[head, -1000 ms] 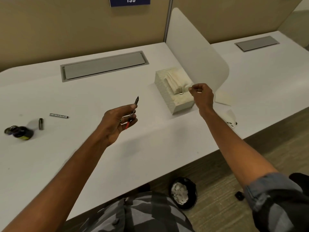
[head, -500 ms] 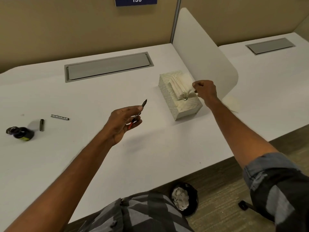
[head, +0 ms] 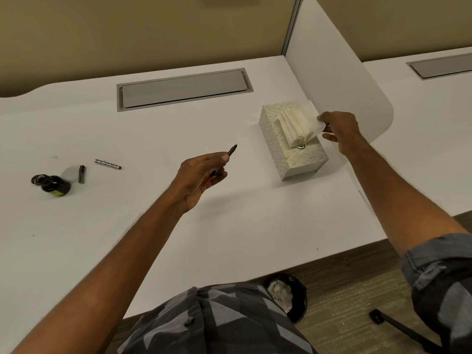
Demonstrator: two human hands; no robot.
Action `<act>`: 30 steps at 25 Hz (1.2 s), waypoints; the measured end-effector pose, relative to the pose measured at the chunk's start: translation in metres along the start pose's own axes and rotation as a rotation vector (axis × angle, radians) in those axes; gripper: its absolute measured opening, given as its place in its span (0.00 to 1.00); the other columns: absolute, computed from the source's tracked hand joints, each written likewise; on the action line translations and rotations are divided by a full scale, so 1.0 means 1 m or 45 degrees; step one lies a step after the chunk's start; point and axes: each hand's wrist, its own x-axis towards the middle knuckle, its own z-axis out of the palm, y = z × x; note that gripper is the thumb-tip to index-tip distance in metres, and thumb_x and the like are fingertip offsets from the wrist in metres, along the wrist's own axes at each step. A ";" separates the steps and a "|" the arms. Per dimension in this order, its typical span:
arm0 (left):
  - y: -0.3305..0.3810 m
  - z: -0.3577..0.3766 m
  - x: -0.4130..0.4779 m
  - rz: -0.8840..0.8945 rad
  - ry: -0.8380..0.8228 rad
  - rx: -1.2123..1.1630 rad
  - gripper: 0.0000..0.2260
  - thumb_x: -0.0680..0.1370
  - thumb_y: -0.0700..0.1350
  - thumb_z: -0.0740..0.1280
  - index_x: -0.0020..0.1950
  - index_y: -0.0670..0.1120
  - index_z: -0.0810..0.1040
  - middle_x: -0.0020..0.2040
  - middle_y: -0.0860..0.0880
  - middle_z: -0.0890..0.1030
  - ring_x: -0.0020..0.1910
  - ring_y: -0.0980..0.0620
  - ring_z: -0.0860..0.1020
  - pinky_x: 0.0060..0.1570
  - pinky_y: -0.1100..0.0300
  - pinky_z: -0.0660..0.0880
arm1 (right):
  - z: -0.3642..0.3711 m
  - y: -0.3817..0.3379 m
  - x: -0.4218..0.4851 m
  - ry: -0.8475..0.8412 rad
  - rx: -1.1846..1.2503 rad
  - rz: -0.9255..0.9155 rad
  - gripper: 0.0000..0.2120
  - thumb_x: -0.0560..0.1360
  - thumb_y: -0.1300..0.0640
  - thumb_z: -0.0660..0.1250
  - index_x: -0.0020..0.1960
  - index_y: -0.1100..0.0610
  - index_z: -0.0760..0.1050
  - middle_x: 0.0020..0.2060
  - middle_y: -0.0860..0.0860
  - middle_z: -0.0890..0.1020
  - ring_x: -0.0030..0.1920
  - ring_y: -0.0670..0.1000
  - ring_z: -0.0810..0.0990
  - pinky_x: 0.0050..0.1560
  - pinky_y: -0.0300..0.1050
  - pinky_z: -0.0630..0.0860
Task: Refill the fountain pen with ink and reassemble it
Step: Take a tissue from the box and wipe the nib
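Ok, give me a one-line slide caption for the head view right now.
Left hand holds the pen's nib section while right hand pinches a tissue at the box.

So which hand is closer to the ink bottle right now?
Left. The left hand, holding the pen's nib section, is mid-desk, well right of the ink bottle. The right hand is farther away, pinching a tissue.

The smooth, matt white desk top (head: pixel 229 226) carries a brushed grey metal cable flap (head: pixel 182 88), a leaf-printed cardboard tissue box (head: pixel 301 159) of soft white paper tissues (head: pixel 297 123), a glossy dark ink bottle (head: pixel 55 185), possibly glass, and a shiny silver metal pen barrel (head: pixel 107 164).
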 end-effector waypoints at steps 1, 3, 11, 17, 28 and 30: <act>-0.001 0.000 0.000 -0.002 0.013 -0.006 0.05 0.74 0.39 0.76 0.49 0.42 0.87 0.44 0.45 0.80 0.42 0.51 0.77 0.51 0.58 0.82 | 0.001 0.001 0.001 0.013 0.016 0.001 0.04 0.74 0.57 0.73 0.42 0.54 0.79 0.40 0.50 0.82 0.39 0.45 0.82 0.43 0.41 0.80; -0.003 -0.001 0.000 -0.003 0.031 -0.019 0.06 0.74 0.39 0.76 0.50 0.41 0.86 0.41 0.46 0.82 0.41 0.51 0.79 0.51 0.58 0.82 | 0.004 0.001 0.001 0.019 0.032 -0.012 0.04 0.74 0.57 0.72 0.42 0.54 0.79 0.41 0.50 0.81 0.40 0.47 0.82 0.43 0.42 0.82; -0.001 -0.003 -0.002 0.052 0.069 -0.075 0.06 0.73 0.37 0.77 0.49 0.41 0.86 0.41 0.47 0.84 0.39 0.53 0.82 0.48 0.59 0.82 | -0.003 -0.012 0.001 0.103 0.160 -0.060 0.04 0.75 0.56 0.71 0.48 0.55 0.79 0.45 0.51 0.81 0.46 0.51 0.83 0.41 0.41 0.84; -0.003 -0.003 -0.003 0.056 0.086 -0.162 0.07 0.75 0.40 0.75 0.51 0.39 0.85 0.45 0.44 0.84 0.41 0.52 0.82 0.47 0.59 0.82 | -0.005 -0.003 -0.005 0.054 0.011 -0.254 0.05 0.79 0.52 0.71 0.45 0.51 0.78 0.48 0.51 0.82 0.48 0.50 0.83 0.48 0.48 0.86; 0.004 -0.003 -0.012 0.074 0.047 -0.128 0.10 0.76 0.43 0.75 0.54 0.38 0.84 0.45 0.45 0.85 0.40 0.53 0.81 0.50 0.58 0.82 | 0.065 -0.040 -0.133 -0.320 0.512 -0.284 0.10 0.81 0.59 0.68 0.41 0.51 0.73 0.35 0.46 0.77 0.35 0.44 0.76 0.34 0.37 0.74; 0.004 -0.003 -0.014 0.078 0.039 -0.115 0.10 0.76 0.43 0.75 0.54 0.38 0.84 0.45 0.45 0.84 0.40 0.54 0.81 0.50 0.58 0.82 | 0.091 -0.025 -0.151 -0.478 0.617 -0.094 0.09 0.81 0.60 0.67 0.43 0.52 0.74 0.36 0.48 0.80 0.37 0.46 0.79 0.39 0.42 0.78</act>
